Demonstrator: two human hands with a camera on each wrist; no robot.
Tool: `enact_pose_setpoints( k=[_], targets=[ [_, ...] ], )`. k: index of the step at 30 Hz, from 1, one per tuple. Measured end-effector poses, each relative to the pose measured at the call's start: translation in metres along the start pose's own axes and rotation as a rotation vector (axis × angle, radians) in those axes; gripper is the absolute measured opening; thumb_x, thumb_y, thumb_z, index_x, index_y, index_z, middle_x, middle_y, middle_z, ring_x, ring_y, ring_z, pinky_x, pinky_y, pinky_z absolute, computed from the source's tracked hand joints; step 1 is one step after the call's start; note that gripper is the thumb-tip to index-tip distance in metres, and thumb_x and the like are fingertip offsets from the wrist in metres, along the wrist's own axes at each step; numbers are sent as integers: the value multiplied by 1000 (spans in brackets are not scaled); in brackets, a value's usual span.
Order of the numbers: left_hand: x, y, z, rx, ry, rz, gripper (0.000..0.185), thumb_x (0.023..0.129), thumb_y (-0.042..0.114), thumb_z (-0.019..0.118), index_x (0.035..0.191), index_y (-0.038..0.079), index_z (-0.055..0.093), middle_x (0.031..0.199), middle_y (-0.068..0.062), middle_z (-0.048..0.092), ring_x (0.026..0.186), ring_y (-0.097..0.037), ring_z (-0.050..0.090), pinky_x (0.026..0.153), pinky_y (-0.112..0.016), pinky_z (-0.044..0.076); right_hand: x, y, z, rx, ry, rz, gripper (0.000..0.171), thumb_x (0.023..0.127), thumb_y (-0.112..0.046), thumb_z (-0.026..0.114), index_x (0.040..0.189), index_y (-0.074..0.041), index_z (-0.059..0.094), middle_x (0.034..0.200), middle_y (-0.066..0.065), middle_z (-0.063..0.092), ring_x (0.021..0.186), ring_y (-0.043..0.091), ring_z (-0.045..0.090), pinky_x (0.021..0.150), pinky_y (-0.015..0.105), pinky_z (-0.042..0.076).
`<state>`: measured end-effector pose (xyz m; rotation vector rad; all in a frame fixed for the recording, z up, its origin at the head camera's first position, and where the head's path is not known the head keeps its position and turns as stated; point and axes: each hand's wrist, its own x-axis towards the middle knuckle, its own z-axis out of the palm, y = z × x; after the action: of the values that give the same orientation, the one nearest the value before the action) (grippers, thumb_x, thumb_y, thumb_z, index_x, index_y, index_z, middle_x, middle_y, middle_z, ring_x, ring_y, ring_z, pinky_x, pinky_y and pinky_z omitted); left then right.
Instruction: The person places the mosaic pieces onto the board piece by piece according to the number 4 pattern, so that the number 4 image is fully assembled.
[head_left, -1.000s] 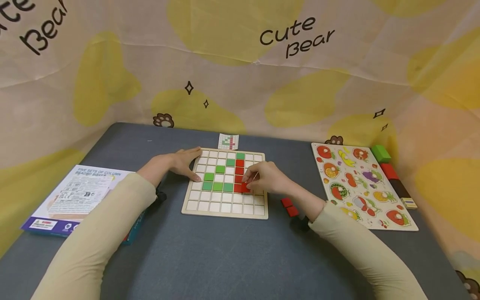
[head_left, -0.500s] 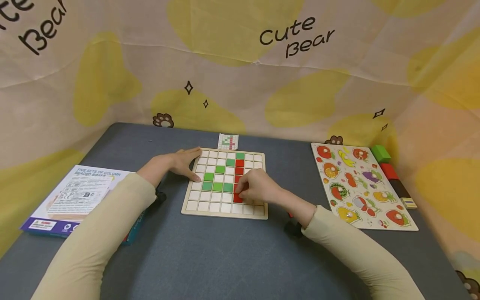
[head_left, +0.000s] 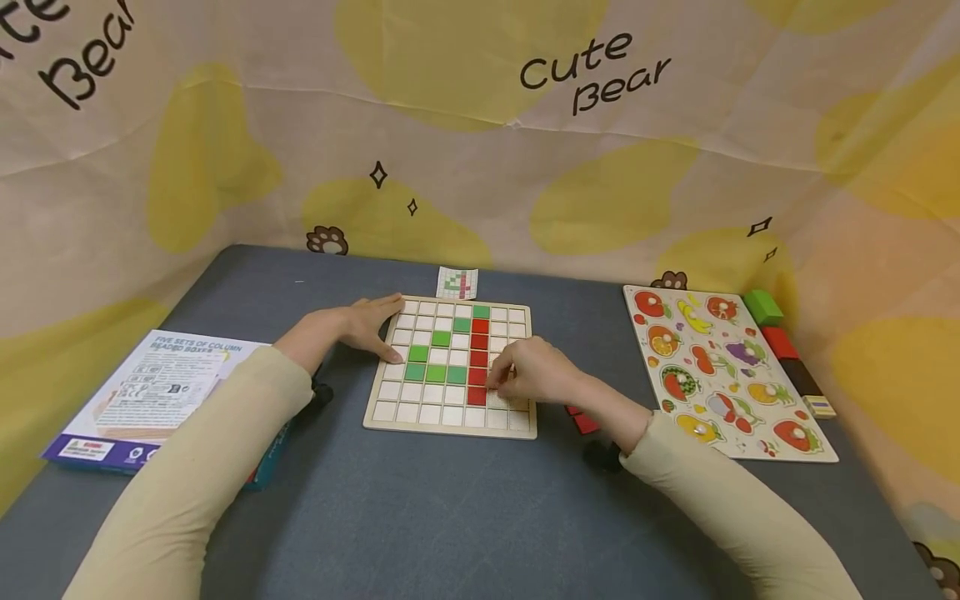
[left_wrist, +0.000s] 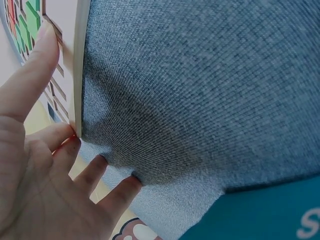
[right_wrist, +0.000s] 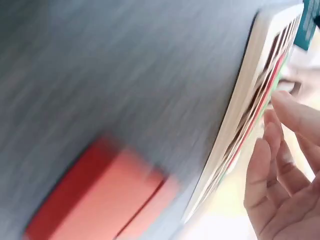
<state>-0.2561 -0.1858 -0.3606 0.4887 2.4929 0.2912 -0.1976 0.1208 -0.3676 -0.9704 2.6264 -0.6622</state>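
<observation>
A wooden grid board (head_left: 448,432) lies mid-table, with several green tiles (head_left: 435,373) and a column of red tiles (head_left: 477,358) set in its cells. My left hand (head_left: 366,323) rests at the board's left edge, thumb on the grid and index finger at the back corner; the left wrist view shows its fingers extended. Just right of the red column, my right hand (head_left: 536,369) is over the board. In the right wrist view its fingers (right_wrist: 257,165) are loosely bent with nothing between them. Loose red tiles (head_left: 585,423) lie partly under the right wrist.
Behind the board is a small pattern card (head_left: 457,283). A box (head_left: 157,400) sits on the left. To the right lie a fruit puzzle board (head_left: 726,371) and, along its far side, a green block (head_left: 763,307), a red block (head_left: 780,342) and a black block (head_left: 799,377).
The right hand carried a red tile to the lower end of the red column and let go of it there, then drew slightly right. The left hand has stayed put.
</observation>
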Motion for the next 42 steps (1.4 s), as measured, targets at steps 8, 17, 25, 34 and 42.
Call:
enact_pose_setpoints(
  k=[8,17,25,34,42],
  targets=[
    [-1,1,-1,-4,1,-13,104,88,46,72,160,7,7,168,-18,-2,149,-56,2,118,-75,13,-24,45,-32,61,-191,-64,29,82,9,67,90,-16,77,93,-1,73,81,12,62,72,20,53],
    [-2,1,-3,-7,-1,-10,104,88,45,72,160,6,8,168,-19,-1,149,-56,2,118,-74,13,-42,73,-49,71,-362,-58,57,65,24,59,93,-21,79,95,8,62,86,22,53,79,31,49],
    [-2,0,-4,-8,-10,-1,103,89,45,71,160,6,8,168,-19,-2,149,-57,2,118,-75,12,-43,79,-48,6,-320,-13,33,71,4,80,92,-20,74,92,3,60,82,17,54,70,22,47],
    [-3,2,-6,-7,-14,-1,103,89,45,71,160,6,8,168,-19,-2,149,-57,2,117,-75,13,-35,76,-50,35,-204,80,19,77,-8,82,81,-11,64,78,0,65,67,7,56,61,21,48],
    [-2,2,-7,-9,-19,-7,104,88,46,71,160,7,8,168,-18,-2,149,-57,2,118,-75,13,-19,39,-35,213,-69,87,14,82,-14,80,87,-11,67,78,1,71,68,9,63,63,21,51]
  ],
)
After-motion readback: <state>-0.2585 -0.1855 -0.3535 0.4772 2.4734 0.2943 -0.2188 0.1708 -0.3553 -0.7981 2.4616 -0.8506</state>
